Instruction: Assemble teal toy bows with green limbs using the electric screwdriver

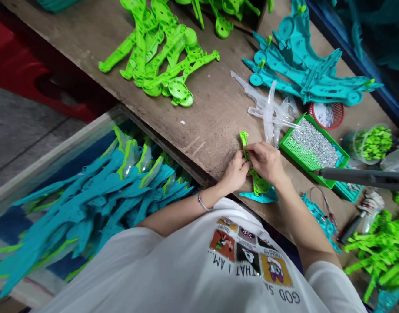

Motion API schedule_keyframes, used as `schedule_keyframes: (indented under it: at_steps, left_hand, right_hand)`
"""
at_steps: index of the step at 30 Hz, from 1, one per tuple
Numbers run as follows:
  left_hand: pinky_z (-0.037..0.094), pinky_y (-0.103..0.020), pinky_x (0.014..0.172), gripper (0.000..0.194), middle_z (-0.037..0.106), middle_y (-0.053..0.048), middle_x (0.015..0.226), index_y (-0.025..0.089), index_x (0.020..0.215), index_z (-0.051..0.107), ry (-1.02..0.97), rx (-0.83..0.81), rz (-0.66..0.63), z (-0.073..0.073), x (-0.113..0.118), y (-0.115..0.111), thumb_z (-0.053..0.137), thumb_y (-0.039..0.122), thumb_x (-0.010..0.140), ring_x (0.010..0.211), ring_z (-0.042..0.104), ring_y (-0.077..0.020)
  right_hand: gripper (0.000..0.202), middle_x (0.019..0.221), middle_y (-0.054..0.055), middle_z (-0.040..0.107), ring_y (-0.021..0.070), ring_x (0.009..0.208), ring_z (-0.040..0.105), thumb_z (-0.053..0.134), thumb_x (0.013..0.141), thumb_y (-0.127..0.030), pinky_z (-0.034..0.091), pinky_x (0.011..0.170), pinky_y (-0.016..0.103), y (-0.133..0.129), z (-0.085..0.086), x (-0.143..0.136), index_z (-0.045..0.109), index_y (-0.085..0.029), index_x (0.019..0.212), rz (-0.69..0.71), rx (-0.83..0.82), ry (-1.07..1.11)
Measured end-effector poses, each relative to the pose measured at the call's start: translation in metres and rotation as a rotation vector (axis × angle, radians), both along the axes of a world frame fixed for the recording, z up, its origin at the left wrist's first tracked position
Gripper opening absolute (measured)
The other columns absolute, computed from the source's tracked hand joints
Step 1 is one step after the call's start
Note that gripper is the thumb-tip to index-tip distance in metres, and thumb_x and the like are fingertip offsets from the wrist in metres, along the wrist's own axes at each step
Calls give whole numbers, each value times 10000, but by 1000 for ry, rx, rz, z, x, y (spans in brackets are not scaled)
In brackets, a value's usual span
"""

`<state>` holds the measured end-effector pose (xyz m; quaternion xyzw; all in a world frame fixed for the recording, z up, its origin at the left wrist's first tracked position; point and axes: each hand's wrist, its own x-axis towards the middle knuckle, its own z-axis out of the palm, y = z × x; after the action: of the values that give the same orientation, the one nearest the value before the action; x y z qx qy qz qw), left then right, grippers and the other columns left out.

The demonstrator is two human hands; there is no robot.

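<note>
My left hand (236, 173), with a bracelet on its wrist, is closed round the near side of a bright green plastic part (260, 184) at the table's front edge. My right hand (265, 161) is closed over the upper half of the same part, its fingertips pinched against it. Whether something small sits in that pinch cannot be seen. The part's narrow hooked end (244, 138) sticks out beyond my fingers. A turquoise plastic piece (258, 196) shows below the green part, close to my shirt; the hands hide how the two meet.
Green parts (167, 56) are heaped at the back, turquoise shells (304, 69) and clear pieces (267, 104) to the right. A green basket (287, 145) holds screws beside a grey screwdriver (365, 177). A red basket (338, 116) stands behind. Lower left, a bin (52, 161) holds turquoise assemblies.
</note>
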<state>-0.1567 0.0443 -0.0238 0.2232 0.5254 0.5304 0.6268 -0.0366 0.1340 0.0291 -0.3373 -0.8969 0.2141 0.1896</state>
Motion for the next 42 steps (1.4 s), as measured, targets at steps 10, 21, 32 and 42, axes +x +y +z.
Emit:
schedule_keyframes:
  at_steps: [10, 21, 32, 42]
  left_hand:
    - [583, -294, 855, 206, 696, 25, 822, 240, 1057, 554, 12, 21, -41, -1, 0, 0, 690, 210, 905, 849, 694, -161]
    - [571, -361, 965, 245, 726, -37, 990, 224, 1059, 611, 124, 65, 27, 0, 0, -1, 727, 176, 849, 1031, 690, -228]
    - [629, -323, 790, 336, 738, -37, 1115, 237, 1120, 465, -108, 7, -106, 12, 0, 2, 711, 341, 915, 844, 748, -153]
    - [641, -344, 783, 320, 707, -29, 1012, 222, 1263, 492, 327, 64, -261, 22, -38, -5, 584, 398, 1012, 798, 753, -155]
  right_hand:
    - [274, 1018, 54, 791, 208, 899, 753, 577, 940, -126, 582, 819, 338, -2, 1, 3, 672, -232, 1174, -29, -28, 55]
    - [311, 909, 116, 721, 263, 875, 631, 412, 1051, -182, 481, 838, 392, -29, 7, 5, 659, -180, 1241, 112, 122, -273]
    - [278, 1171, 42, 799, 203, 1061, 767, 543, 985, -209, 599, 956, 352, -15, 17, 34, 731, -232, 1189, -273, -272, 230]
    - [137, 993, 49, 797, 226, 944, 727, 611, 1005, -280, 521, 865, 376, -96, 41, 64, 730, -223, 1041, -329, -194, 5]
